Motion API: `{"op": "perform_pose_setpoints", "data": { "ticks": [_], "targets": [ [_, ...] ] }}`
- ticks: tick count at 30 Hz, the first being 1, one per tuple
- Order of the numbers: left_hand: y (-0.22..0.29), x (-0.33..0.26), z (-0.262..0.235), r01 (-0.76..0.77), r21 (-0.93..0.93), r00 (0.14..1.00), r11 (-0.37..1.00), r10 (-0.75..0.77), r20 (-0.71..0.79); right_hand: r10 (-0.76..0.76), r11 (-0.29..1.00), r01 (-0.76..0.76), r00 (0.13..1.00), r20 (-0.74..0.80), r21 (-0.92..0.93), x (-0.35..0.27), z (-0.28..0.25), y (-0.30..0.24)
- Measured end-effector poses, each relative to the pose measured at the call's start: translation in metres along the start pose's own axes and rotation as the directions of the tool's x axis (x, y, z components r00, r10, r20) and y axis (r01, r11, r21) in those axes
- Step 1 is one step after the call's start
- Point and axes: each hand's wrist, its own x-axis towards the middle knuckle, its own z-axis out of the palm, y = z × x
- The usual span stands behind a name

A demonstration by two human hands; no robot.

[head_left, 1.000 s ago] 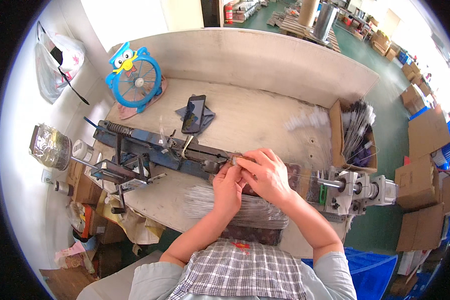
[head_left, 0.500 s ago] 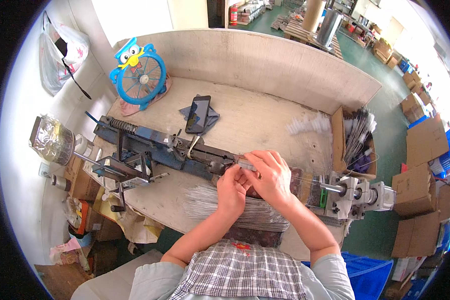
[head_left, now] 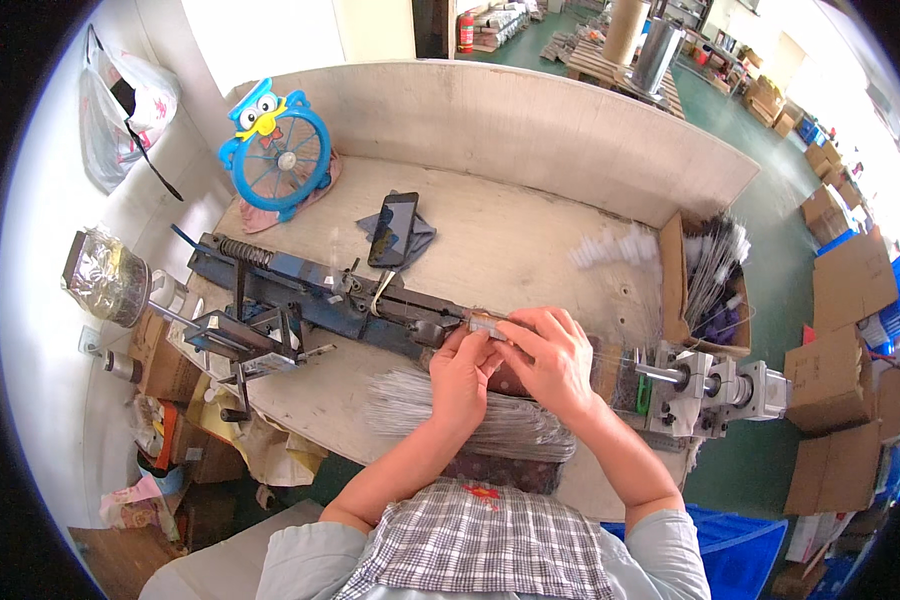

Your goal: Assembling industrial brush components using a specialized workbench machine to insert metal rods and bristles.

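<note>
Both hands work close together at the right end of a blue and dark metal bench machine (head_left: 315, 290). My right hand (head_left: 553, 365) is closed, with thumb and forefinger at a small pale, translucent piece (head_left: 486, 325). Just to its left, my left hand (head_left: 460, 385) has its fingers pinched together beneath that piece. Anything inside the left pinch is hidden by the fingers. Below the hands lies a thick bundle of thin grey-white wires (head_left: 405, 405), partly covered by my left wrist. A dark spotted cloth (head_left: 500, 472) shows under the bundle.
Right of the hands stands a metal shaft and clamp unit (head_left: 715, 385). An open carton (head_left: 673, 280) holds bristly wire pieces. Farther back are a phone (head_left: 395, 228) on a grey cloth and a blue cartoon fan (head_left: 285, 160). A raised board (head_left: 510, 125) edges the bench.
My right hand has shifted slightly right and down, its fingers more bent. The pale piece shows more plainly above the fingertips. My left hand has stayed nearly in place.
</note>
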Motion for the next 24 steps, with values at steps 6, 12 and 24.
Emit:
{"op": "perform_pose_setpoints", "data": {
  "ticks": [6,12,24],
  "targets": [
    [0.003,0.001,-0.003,0.024,-0.046,1.000,0.999,-0.024,0.008,0.045,0.999,-0.045,0.999,0.008,-0.012,0.006,-0.005,-0.012],
    [0.011,-0.005,0.000,0.087,-0.059,0.996,0.994,-0.088,-0.012,0.101,0.974,-0.065,0.982,0.160,-0.215,-0.005,-0.017,-0.006],
    [0.008,-0.020,-0.008,0.129,0.267,0.988,0.955,-0.146,0.046,0.073,0.997,-0.071,0.996,0.052,-0.032,-0.005,-0.033,-0.009]
  ]
}}
